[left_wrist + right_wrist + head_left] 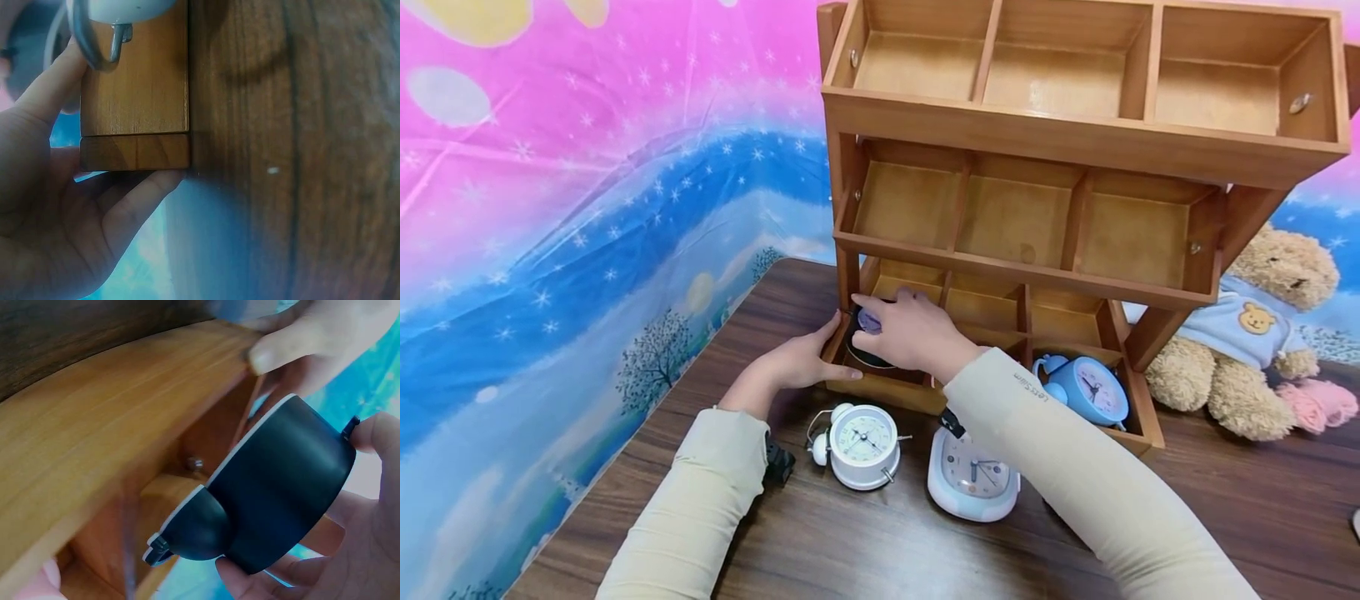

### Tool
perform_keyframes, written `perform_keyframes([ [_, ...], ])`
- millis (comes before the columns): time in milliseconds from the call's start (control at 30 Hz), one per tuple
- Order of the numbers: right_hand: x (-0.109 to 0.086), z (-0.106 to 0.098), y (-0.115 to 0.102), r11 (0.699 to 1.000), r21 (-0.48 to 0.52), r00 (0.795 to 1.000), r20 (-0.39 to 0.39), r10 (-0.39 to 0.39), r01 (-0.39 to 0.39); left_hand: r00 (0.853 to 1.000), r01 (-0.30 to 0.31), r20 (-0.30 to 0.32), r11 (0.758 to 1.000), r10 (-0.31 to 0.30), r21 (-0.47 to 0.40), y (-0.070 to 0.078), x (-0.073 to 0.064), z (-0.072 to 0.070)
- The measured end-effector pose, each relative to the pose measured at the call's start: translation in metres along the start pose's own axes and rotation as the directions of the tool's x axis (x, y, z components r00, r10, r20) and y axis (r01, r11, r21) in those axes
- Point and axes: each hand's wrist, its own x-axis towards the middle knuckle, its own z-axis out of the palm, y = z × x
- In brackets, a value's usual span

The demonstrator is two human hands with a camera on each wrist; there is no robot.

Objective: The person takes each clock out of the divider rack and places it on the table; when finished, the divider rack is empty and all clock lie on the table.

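My right hand (917, 333) holds a black alarm clock (281, 475) at the left compartment of the rack's bottom tier. In the right wrist view, its fingers curl round the clock's back and edge, and a dark bell juts from the body. In the head view the hand covers much of the clock. My left hand (790, 362) grips the left front corner of the wooden rack (134, 153), thumb along the front. Close to it on the table stands a white twin-bell alarm clock (863, 442). A white and pale-blue clock (973, 475) lies below my right forearm.
A blue alarm clock (1097, 390) sits in the bottom tier's right compartment. The rack's middle tier (1022, 267) and top tier (1075, 137) overhang the hands. A teddy bear (1251, 321) and a pink plush item (1318, 404) are to the right on the table (820, 533).
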Motion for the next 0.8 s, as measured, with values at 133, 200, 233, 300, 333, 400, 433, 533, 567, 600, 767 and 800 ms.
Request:
perform_keyframes([
  [133, -0.017, -0.006, -0.005, 0.998, -0.016, 0.997, -0.045, -0.058, 0.058, 1.0, -0.009, 0.001, 1.0, 0.009, -0.009, -0.001, 0.001, 0.0],
  [200, -0.028, -0.008, -0.008, 0.994, -0.025, 0.992, -0.073, -0.106, 0.105, 1.0, -0.014, 0.004, 1.0, 0.014, -0.021, -0.002, 0.001, 0.0],
  [233, -0.034, -0.009, -0.01, 0.991, -0.029, 0.987, -0.089, -0.131, 0.129, 1.0, -0.019, 0.002, 1.0, 0.019, -0.023, -0.002, 0.001, -0.001],
  [300, -0.047, -0.01, -0.014, 0.984, -0.038, 0.978, -0.108, -0.178, 0.175, 1.0, -0.03, 0.003, 0.999, 0.03, -0.016, -0.002, 0.0, -0.001],
  [333, -0.054, -0.01, -0.016, 0.979, -0.045, 0.973, -0.114, -0.201, 0.197, 0.999, -0.04, 0.006, 0.999, 0.04, -0.002, -0.002, 0.0, -0.002],
  [400, -0.068, -0.01, -0.021, 0.969, -0.052, 0.961, -0.122, -0.248, 0.243, 0.999, -0.044, 0.011, 0.999, 0.044, -0.009, -0.002, 0.0, -0.003],
  [433, -0.075, -0.009, -0.024, 0.961, -0.056, 0.953, -0.121, -0.276, 0.271, 0.999, -0.045, 0.013, 0.999, 0.045, -0.007, -0.002, 0.001, -0.003],
  [533, -0.094, -0.007, -0.031, 0.929, -0.069, 0.923, -0.112, -0.369, 0.363, 0.999, -0.032, 0.023, 0.999, 0.033, -0.022, -0.002, 0.001, -0.002],
  [567, -0.1, -0.005, -0.034, 0.917, -0.073, 0.911, -0.108, -0.398, 0.392, 1.0, -0.021, 0.022, 0.999, 0.022, -0.034, -0.001, 0.0, -0.002],
  [600, -0.106, -0.004, -0.036, 0.904, -0.074, 0.899, -0.102, -0.426, 0.42, 1.0, -0.017, 0.022, 0.999, 0.018, -0.029, -0.001, 0.0, -0.002],
  [767, -0.131, 0.005, -0.045, 0.842, -0.059, 0.839, -0.069, -0.54, 0.537, 1.0, -0.008, 0.016, 1.0, 0.008, -0.017, 0.001, -0.001, 0.0],
  [800, -0.135, 0.008, -0.046, 0.827, -0.056, 0.824, -0.062, -0.562, 0.56, 1.0, -0.008, 0.013, 1.0, 0.008, -0.015, 0.001, -0.001, 0.001],
])
